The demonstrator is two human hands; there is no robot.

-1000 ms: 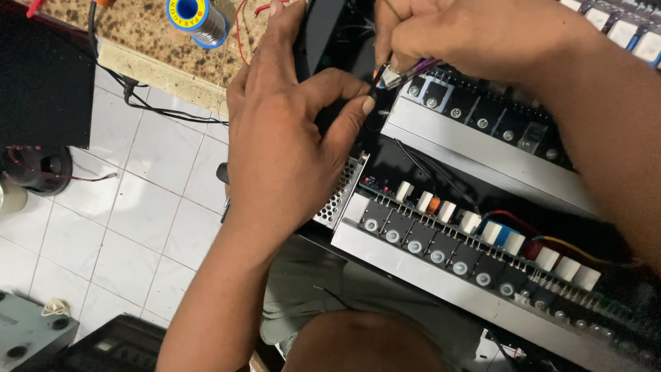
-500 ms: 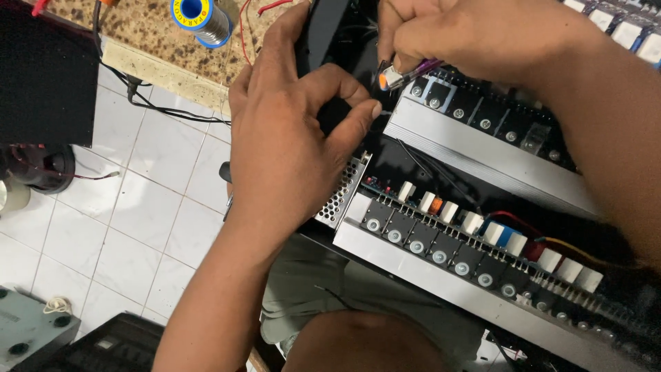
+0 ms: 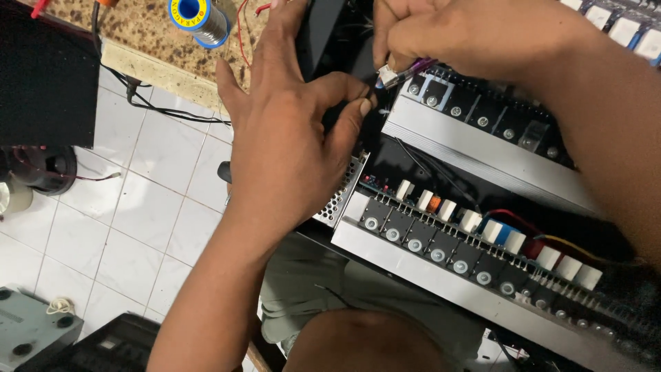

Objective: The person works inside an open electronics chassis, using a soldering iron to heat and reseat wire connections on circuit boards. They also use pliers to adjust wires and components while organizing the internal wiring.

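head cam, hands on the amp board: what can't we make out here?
- White connector, head view: mostly covered by the right hand; what it plugs into is hidden.
- Left hand fingers: what they pinch is too small and dark to tell.
- Solder spool: cut off by the top edge.
- Lower heatsink: right end blurred.

We are in an electronics repair workshop. Just below our grip lies an opened amplifier chassis [image 3: 441, 148] with aluminium heatsinks [image 3: 482, 155] and rows of bolted transistors [image 3: 441, 251]. Up and left of the grip, a solder spool [image 3: 200, 19] and loose wires [image 3: 242, 27] sit on a speckled stone bench [image 3: 138, 34]. Well below left, more gear [image 3: 31, 331] stands on a white tile floor [image 3: 138, 227].
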